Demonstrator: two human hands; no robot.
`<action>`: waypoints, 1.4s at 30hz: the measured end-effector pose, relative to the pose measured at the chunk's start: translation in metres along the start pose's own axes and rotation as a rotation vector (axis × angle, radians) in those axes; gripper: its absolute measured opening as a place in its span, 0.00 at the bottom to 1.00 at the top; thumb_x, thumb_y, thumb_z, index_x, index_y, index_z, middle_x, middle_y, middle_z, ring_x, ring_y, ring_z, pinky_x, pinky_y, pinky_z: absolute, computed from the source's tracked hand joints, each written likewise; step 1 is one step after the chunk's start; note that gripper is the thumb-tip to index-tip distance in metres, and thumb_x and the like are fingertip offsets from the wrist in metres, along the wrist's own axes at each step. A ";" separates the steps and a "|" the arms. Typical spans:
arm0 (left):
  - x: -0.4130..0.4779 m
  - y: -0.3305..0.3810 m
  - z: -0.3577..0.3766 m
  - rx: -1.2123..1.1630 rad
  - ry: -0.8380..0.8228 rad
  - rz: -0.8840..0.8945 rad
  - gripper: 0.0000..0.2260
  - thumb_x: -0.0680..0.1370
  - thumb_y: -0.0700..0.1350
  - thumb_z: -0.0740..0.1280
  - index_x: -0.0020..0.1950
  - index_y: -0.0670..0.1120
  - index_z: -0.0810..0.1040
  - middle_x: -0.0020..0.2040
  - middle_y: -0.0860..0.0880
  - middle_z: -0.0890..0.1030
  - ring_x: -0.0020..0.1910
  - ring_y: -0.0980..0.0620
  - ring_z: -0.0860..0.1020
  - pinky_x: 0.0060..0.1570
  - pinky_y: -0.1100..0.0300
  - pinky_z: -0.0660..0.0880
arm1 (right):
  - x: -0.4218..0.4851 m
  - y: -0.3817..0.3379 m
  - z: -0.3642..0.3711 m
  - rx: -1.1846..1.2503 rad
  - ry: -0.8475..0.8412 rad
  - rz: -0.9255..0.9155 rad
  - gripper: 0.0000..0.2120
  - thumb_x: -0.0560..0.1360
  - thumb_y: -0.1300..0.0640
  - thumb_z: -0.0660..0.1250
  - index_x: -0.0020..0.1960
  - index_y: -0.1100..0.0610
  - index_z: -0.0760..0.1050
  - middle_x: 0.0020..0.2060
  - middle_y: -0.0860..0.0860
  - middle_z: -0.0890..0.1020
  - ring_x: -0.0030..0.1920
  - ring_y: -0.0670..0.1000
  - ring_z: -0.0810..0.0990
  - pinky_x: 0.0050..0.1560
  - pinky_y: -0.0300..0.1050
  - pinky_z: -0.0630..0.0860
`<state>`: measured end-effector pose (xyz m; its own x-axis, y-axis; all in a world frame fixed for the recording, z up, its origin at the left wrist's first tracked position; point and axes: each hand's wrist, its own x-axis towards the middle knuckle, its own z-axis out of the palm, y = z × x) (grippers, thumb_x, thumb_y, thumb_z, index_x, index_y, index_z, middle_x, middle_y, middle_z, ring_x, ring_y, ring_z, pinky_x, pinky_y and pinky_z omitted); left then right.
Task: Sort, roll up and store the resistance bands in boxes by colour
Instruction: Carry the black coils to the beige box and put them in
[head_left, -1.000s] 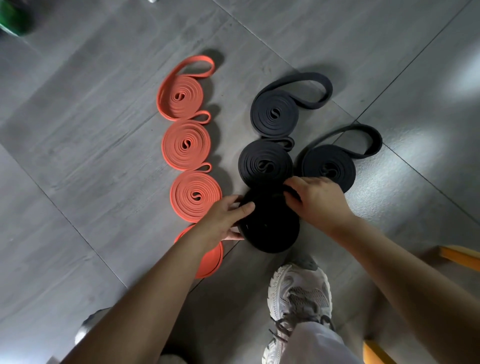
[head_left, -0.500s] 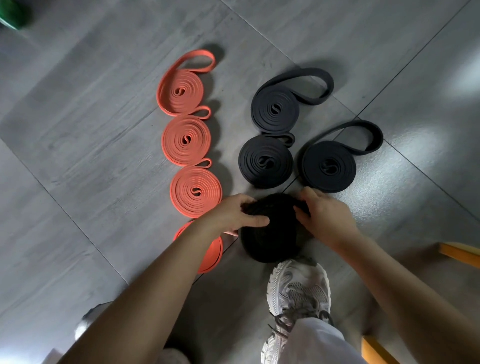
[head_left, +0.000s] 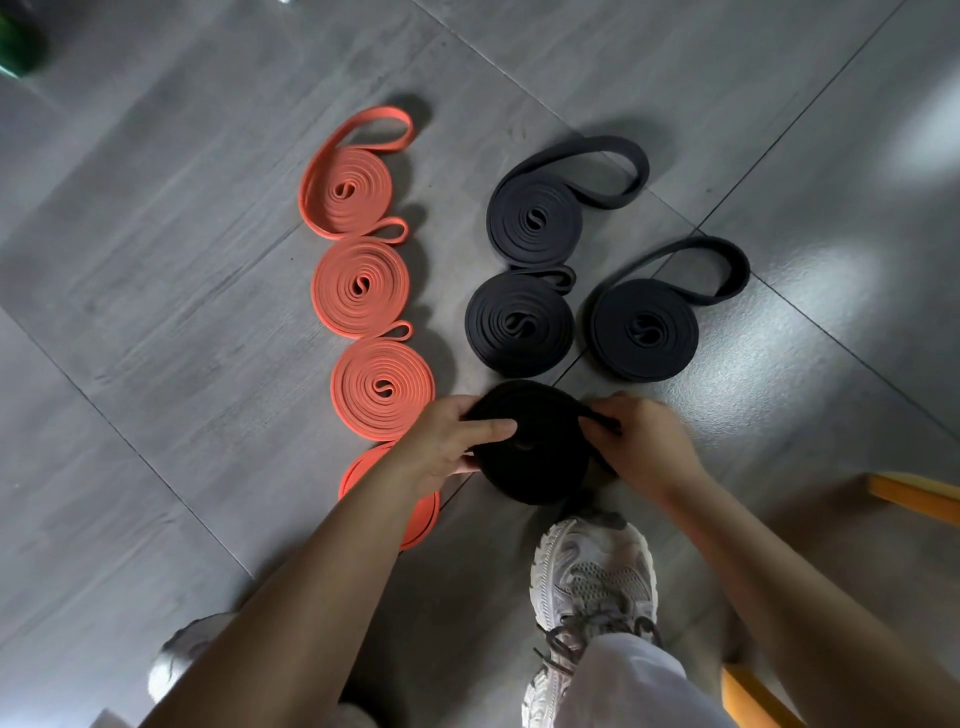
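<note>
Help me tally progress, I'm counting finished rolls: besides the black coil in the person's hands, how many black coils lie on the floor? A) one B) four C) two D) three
D: the far black coil, the middle black coil and the right black coil lie untouched, while the left hand and right hand grip the held black coil.

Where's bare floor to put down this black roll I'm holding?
Wide bare floor lies left of the orange rolls and right of the rightmost black roll. The strip between orange and black is narrow. It is crowded between the held roll, the shoe and the black rolls.
</note>
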<state>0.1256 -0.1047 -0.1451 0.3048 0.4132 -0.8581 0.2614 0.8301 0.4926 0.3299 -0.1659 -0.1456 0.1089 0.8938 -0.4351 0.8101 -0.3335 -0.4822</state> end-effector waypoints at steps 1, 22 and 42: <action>0.000 -0.002 0.002 -0.047 0.002 0.008 0.10 0.73 0.37 0.70 0.53 0.44 0.78 0.47 0.47 0.83 0.46 0.51 0.81 0.44 0.57 0.79 | 0.001 0.001 -0.003 0.047 -0.013 0.015 0.09 0.75 0.53 0.66 0.52 0.53 0.81 0.46 0.54 0.83 0.49 0.58 0.80 0.47 0.46 0.73; 0.005 -0.004 0.019 0.874 0.326 0.207 0.28 0.75 0.55 0.68 0.72 0.50 0.63 0.65 0.43 0.73 0.62 0.44 0.74 0.61 0.51 0.71 | -0.002 0.003 -0.001 0.084 -0.097 0.113 0.11 0.76 0.48 0.65 0.57 0.46 0.79 0.45 0.51 0.84 0.50 0.55 0.81 0.40 0.38 0.66; -0.005 -0.007 0.024 0.133 0.285 -0.099 0.15 0.79 0.49 0.64 0.54 0.37 0.73 0.56 0.38 0.76 0.53 0.42 0.78 0.47 0.42 0.79 | -0.018 0.004 0.015 0.099 -0.086 0.217 0.14 0.76 0.45 0.62 0.48 0.54 0.79 0.41 0.55 0.83 0.46 0.59 0.80 0.43 0.46 0.74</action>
<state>0.1440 -0.1218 -0.1406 0.0087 0.4367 -0.8996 0.3999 0.8230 0.4034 0.3232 -0.1876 -0.1511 0.2211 0.7706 -0.5978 0.7125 -0.5461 -0.4405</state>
